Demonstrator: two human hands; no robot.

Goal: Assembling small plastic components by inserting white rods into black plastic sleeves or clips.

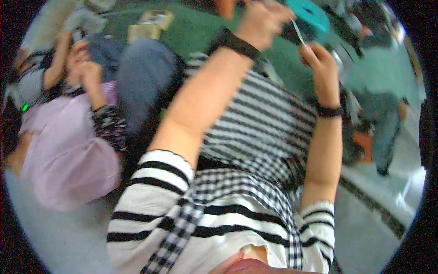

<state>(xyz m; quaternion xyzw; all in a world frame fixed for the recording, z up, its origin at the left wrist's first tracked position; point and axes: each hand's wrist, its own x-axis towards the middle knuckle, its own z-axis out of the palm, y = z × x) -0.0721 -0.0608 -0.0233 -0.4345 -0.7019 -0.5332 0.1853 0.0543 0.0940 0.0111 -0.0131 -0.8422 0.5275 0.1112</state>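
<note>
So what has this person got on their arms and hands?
Both forearms are bare. The sleeves are white with black stripes, pushed up near the elbows. Each wrist carries a black band: one on the left wrist, one on the right wrist. The left hand and right hand wear no gloves.

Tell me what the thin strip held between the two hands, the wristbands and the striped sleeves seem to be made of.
The thin strip, pinched by the left hand and the right hand, looks pale and flat, perhaps paper or plastic; blur leaves it open. The wristbands look like matt black rubber or fabric. The striped sleeves look like soft knit cloth, going by their folds.
</note>
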